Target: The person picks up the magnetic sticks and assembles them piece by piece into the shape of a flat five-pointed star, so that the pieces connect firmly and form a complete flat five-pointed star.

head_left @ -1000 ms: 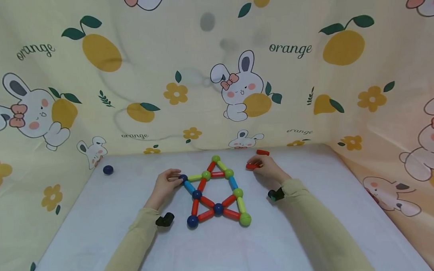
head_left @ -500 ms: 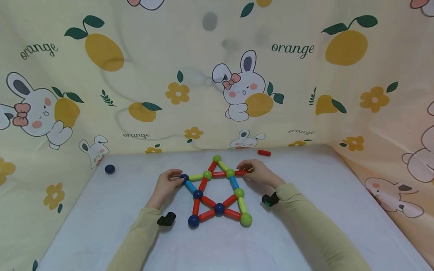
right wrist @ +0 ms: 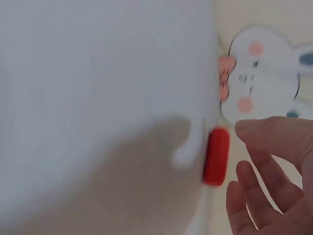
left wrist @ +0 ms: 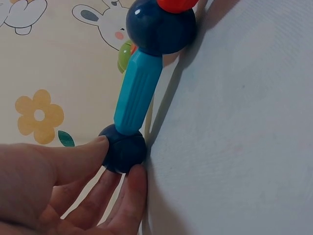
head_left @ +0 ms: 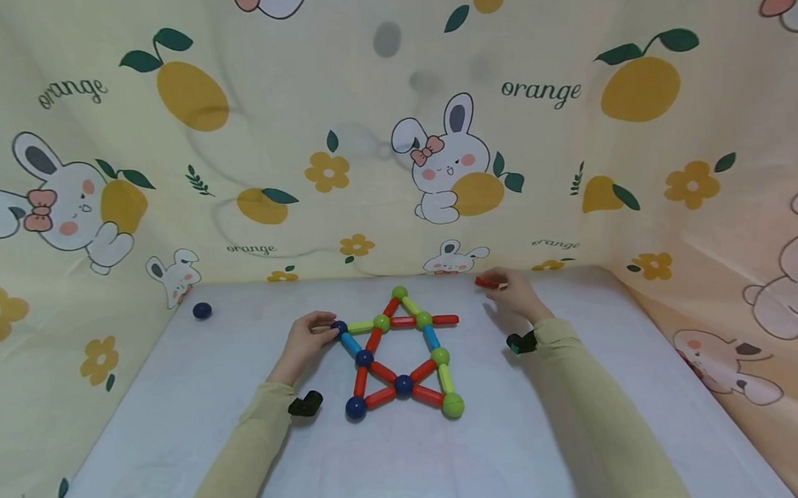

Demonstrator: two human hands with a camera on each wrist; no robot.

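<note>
A star-like frame of coloured sticks and balls lies on the white table, with a blue stick (head_left: 350, 344) and a light green stick (head_left: 359, 326) meeting at its left corner. My left hand (head_left: 305, 345) pinches the dark blue ball (left wrist: 124, 151) there between thumb and fingers. From a green ball (head_left: 424, 320) on the frame's right side, a red stick (head_left: 446, 320) juts out with a free end. My right hand (head_left: 516, 295) is at a loose red stick (right wrist: 216, 156) near the table's back edge; its thumb and fingers are spread just beside the stick.
A single dark blue ball (head_left: 202, 311) lies at the back left of the table (head_left: 406, 461). Behind the table hangs a patterned cloth (head_left: 371, 206) with rabbits and oranges, which also covers both sides.
My right hand brought a red stick to the frame's right green ball, let go of it there, then moved back and right to the other red stick. The left hand stayed on its ball.
</note>
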